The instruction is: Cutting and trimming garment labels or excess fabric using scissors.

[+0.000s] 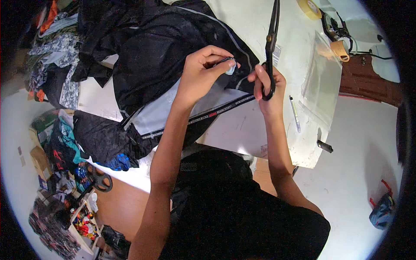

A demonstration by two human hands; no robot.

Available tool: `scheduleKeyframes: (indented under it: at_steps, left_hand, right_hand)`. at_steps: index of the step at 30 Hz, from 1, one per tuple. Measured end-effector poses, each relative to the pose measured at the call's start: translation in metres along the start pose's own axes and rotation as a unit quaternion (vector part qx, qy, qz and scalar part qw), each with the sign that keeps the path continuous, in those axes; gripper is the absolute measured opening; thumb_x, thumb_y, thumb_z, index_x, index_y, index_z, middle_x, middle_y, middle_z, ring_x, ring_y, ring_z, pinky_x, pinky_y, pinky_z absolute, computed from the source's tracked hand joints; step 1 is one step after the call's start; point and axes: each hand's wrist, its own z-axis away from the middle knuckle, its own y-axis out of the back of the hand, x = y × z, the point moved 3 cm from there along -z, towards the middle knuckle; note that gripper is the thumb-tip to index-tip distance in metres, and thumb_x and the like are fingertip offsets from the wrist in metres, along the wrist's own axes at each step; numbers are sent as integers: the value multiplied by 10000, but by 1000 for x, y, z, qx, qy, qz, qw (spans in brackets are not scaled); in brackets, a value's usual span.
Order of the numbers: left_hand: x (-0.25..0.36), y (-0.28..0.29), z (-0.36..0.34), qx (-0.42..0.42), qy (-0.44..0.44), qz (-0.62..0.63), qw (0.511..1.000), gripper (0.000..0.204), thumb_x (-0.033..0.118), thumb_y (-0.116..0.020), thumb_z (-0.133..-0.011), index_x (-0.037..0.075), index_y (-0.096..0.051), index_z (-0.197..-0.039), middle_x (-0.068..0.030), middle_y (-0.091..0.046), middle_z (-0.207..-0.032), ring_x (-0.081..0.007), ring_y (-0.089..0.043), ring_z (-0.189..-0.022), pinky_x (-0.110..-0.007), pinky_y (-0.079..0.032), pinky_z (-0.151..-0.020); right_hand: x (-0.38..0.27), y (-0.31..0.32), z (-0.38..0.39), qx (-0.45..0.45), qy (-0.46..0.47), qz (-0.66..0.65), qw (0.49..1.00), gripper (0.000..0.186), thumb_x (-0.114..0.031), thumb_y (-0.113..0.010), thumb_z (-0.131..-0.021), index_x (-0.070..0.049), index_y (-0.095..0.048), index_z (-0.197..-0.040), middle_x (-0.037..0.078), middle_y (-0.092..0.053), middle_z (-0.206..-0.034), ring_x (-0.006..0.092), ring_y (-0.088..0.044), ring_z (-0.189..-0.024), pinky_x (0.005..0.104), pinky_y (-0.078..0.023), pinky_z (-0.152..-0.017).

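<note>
My left hand (200, 73) is raised over the table, pinching a small piece of pale blue and dark material (231, 68) between thumb and fingers; its kind is too small to make out. Black-handled scissors (270, 41) stand upright in my right hand (273, 89), blades pointing away from me, with fingers through the handle loops. Below both hands a black garment (160, 52) with grey piping is spread out. Part of its pale lining (151, 112) shows, edged by a dark printed tape (203, 116).
The white table (236, 136) holds a pen (295, 115), clear plastic sheeting (318, 82) and a tape roll (309, 8). An orange mug (340, 50) stands at far right. Piled clothes (60, 65) lie left, above a black handwheel (102, 179). A small bag (382, 210) is at lower right.
</note>
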Motion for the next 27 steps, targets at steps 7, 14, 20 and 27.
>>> scheduleKeyframes:
  at_steps: [7,14,20,27]
  left_hand:
    - [8,0,-3,4,3,6,1000,114,19,-615,-822,-16,-580,-924,-123,-676,-876,-105,-620,-787,-214,-476,-725]
    - [16,-3,-6,34,-51,-6,998,113,27,-632,-803,-39,-604,-889,-95,-684,-825,-67,-595,-734,-188,-455,-659]
    - [23,-4,-6,46,-57,-89,993,113,36,-635,-796,-28,-610,-885,-102,-688,-819,-70,-596,-715,-204,-458,-639]
    - [26,-4,-6,50,-70,-84,993,114,29,-643,-785,-32,-607,-874,-105,-685,-789,-73,-602,-686,-199,-442,-587]
  right_hand:
    - [14,53,46,-69,7,150,986,291,-170,-785,-697,-41,-526,-669,-25,-472,-548,21,-387,-430,180,-280,-374]
    - [5,61,77,-107,31,361,926,316,-96,-818,-624,-44,-508,-659,-59,-427,-564,20,-353,-492,179,-283,-436]
    - [-12,66,76,-111,118,440,883,432,-171,-862,-561,-56,-446,-554,-27,-398,-488,46,-335,-449,207,-279,-410]
    - [-23,63,73,-113,129,483,859,478,-208,-871,-549,-62,-417,-517,-11,-401,-453,71,-335,-419,224,-288,-398]
